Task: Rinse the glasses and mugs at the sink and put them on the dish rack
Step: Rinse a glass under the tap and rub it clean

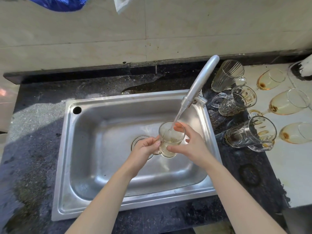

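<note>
Occupying the middle of the worktop, the steel sink is lying under a running tap; over its right half a glass mug is filling, left hand pinching the handle, right hand curling its fingers round the body.

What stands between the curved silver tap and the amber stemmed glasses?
In the head view, three stand there: a clear ribbed glass mug farthest, a patterned glass mug in the middle, a third handled mug nearest.
</note>
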